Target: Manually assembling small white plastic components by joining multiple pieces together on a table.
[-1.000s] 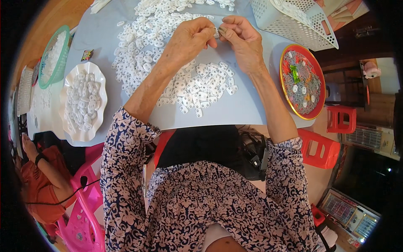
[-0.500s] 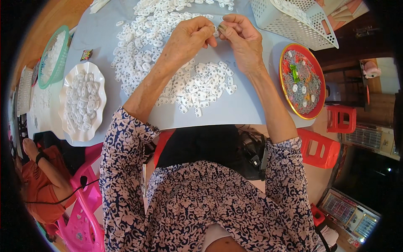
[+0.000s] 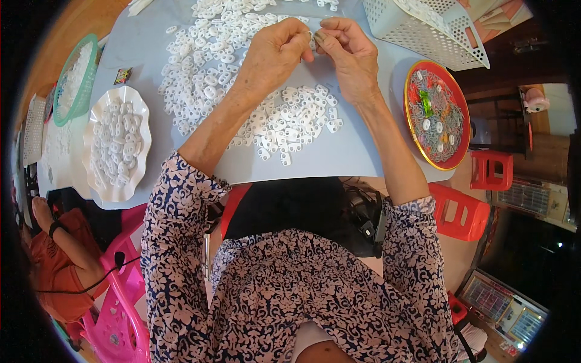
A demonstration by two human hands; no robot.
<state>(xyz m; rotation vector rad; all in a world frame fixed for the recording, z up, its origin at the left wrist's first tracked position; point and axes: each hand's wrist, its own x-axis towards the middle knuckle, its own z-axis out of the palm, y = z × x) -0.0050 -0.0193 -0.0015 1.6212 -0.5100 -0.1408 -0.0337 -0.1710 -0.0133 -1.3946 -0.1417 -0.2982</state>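
My left hand (image 3: pixel 275 57) and my right hand (image 3: pixel 351 60) meet fingertip to fingertip above the far half of the table, both closed in a pinch. Between them sits a small white plastic piece (image 3: pixel 312 37), mostly covered by the fingers. Below and left of the hands spreads a pile of small white oval plastic pieces with holes (image 3: pixel 290 118). A red plate with a gold rim (image 3: pixel 465 130), at the right, holds many small thin grey parts, a few white pieces and a green wrapper.
A wavy-edged white dish (image 3: pixel 143 148) of white pieces stands at the left, near a small wrapped sweet (image 3: pixel 123 75). Behind it is a green basket (image 3: pixel 85 109). A perforated white basket (image 3: pixel 417 45) occupies the back right. Another person's arm (image 3: pixel 75 251) shows at lower left.
My left hand has shifted slightly, its fingers curling closer around the small piece. My right hand stays nearly in place. The whole view has tilted a little.
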